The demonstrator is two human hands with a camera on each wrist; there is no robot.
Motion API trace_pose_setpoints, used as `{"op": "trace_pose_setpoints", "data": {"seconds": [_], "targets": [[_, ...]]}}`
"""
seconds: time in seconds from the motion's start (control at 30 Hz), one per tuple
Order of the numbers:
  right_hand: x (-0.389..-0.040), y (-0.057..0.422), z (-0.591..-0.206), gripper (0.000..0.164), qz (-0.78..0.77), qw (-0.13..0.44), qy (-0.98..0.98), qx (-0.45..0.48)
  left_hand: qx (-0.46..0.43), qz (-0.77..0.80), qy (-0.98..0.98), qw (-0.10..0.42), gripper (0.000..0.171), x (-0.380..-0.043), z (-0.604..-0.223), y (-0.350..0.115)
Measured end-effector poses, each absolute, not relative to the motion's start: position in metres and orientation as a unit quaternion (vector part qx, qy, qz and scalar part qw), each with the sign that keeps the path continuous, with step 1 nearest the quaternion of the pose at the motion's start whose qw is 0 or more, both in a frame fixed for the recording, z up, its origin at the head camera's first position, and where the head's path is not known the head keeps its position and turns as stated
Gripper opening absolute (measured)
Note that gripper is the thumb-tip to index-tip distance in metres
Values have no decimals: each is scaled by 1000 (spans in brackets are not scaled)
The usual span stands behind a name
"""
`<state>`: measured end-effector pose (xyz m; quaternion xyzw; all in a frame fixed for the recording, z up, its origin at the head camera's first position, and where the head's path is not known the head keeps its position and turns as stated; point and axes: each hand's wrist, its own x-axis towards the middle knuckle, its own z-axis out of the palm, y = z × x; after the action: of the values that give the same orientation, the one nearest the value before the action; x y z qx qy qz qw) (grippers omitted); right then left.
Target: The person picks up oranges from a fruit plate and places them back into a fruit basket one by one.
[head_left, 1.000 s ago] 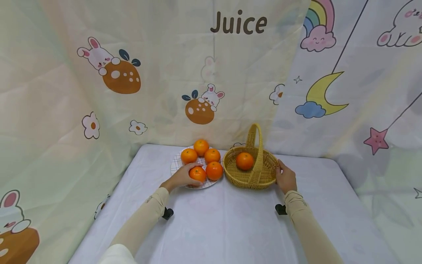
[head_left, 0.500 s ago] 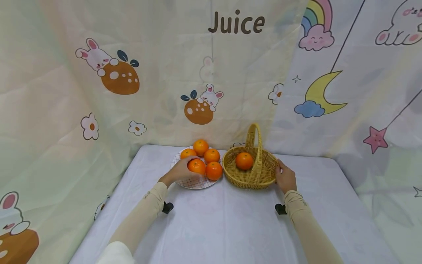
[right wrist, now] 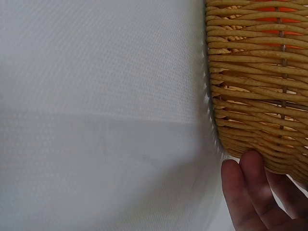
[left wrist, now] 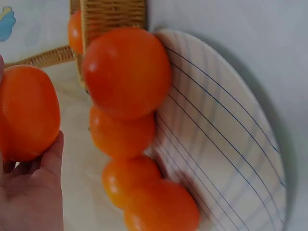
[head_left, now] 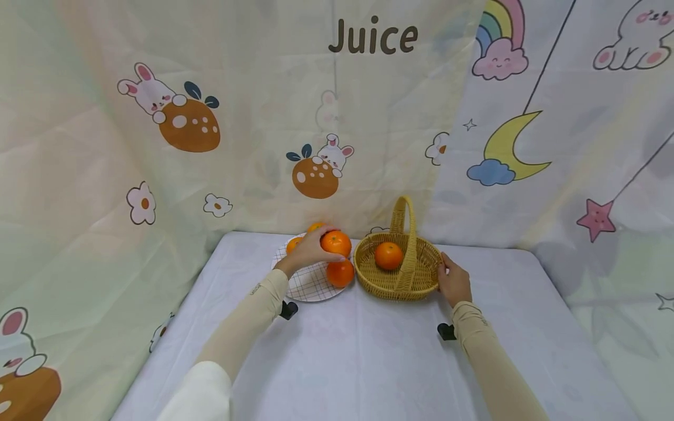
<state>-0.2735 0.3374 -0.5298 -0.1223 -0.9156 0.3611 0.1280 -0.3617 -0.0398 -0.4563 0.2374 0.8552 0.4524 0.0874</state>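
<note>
My left hand [head_left: 310, 250] holds an orange [head_left: 336, 244] above the checked plate [head_left: 310, 286], fingers curved over its far side and thumb at its near side. In the left wrist view this orange [left wrist: 30, 113] is raised clear of the others. Several oranges stay on the plate, the nearest one [head_left: 340, 273] by the basket; my hand and the held fruit partly hide the rest. At the right, my right hand [head_left: 455, 280] grips the rim of the yellow wicker basket [head_left: 379, 286]. Its fingertips [right wrist: 252, 163] press the woven side. One orange [head_left: 388, 256] lies inside the basket.
The basket's tall handle [head_left: 408, 234] arches over its middle. Plate and basket stand side by side on a white-covered table [head_left: 363, 351]. A printed cloth backdrop [head_left: 253, 117] rises right behind the table's far edge.
My left hand has lifted an orange off the near part of the plate and carried it up and to the right, toward the basket. My right hand stays at the basket rim.
</note>
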Motion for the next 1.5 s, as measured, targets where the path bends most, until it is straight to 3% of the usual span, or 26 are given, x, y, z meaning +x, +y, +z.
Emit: {"op": "trace_pose_setpoints", "data": {"seconds": [0.33, 0.5, 0.67, 1.5], "targets": [[-274, 339, -535, 47, 371, 127, -912, -124, 319, 453, 826, 107, 84, -360, -457, 14], [-275, 339, -537, 47, 370, 128, -913, -119, 330, 446, 825, 110, 89, -358, -462, 37], [-275, 338, -537, 47, 362, 130, -915, -121, 334, 427, 835, 98, 84, -357, -469, 54], [-275, 341, -536, 46, 359, 151, -913, -119, 345, 359, 860, 108, 84, -350, -496, 72]]}}
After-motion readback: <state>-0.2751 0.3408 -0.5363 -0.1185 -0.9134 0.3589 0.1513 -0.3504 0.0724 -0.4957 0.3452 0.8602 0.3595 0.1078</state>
